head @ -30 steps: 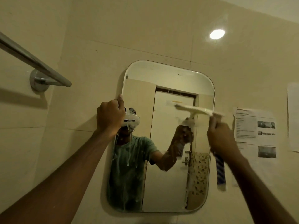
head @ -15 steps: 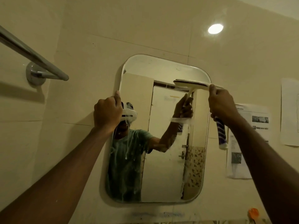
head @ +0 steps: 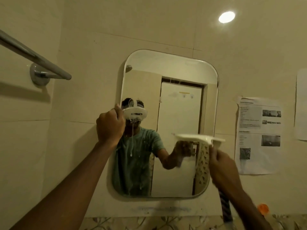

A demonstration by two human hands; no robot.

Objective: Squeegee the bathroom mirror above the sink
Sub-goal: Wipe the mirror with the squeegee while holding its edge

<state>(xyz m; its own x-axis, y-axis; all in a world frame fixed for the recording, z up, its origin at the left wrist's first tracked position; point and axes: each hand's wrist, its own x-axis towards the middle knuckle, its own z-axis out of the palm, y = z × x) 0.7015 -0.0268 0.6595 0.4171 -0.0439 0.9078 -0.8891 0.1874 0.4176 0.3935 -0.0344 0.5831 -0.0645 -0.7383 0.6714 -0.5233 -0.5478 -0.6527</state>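
Gripping the left edge of the wall mirror [head: 181, 70], the left hand [head: 110, 127] is curled closed on it. The right hand [head: 222, 168] is clamped on the squeegee [head: 199, 138], whose white blade lies across the glass's right side at mid-height; soapy drips streak the left half.

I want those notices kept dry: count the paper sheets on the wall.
2: printed sheet right of the mirror; plain sheet cut off by the right edge. More may lie outside the frame.
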